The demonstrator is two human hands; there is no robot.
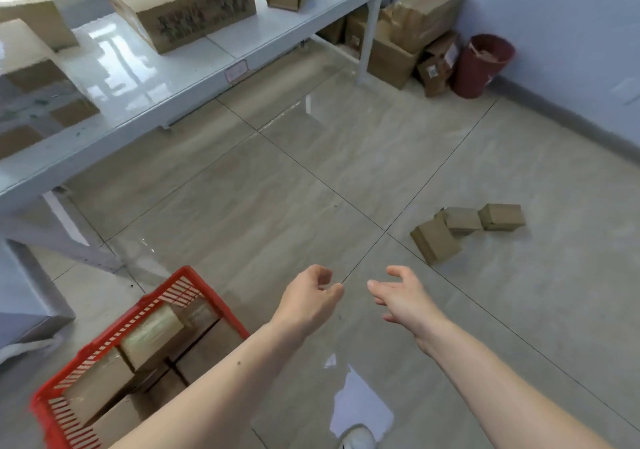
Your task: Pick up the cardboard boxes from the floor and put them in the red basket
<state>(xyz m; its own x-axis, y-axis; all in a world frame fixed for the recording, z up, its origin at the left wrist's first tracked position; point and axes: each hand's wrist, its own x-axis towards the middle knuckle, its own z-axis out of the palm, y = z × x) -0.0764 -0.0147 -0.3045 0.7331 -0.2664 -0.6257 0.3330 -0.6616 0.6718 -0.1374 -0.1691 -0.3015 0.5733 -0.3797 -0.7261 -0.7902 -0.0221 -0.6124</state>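
Basket: red basket [188, 280] at 7 o'clock, already holding boxes | left hand [311, 296] loosely curled, empty | right hand [403, 296] open, empty, nearer | three small cardboard boxes [464, 229] on floor at 2 o'clock, row running left-right.

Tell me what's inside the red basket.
The red basket holds several cardboard boxes, some taped. The left forearm covers its near corner, so the full count and the basket's floor stay hidden.
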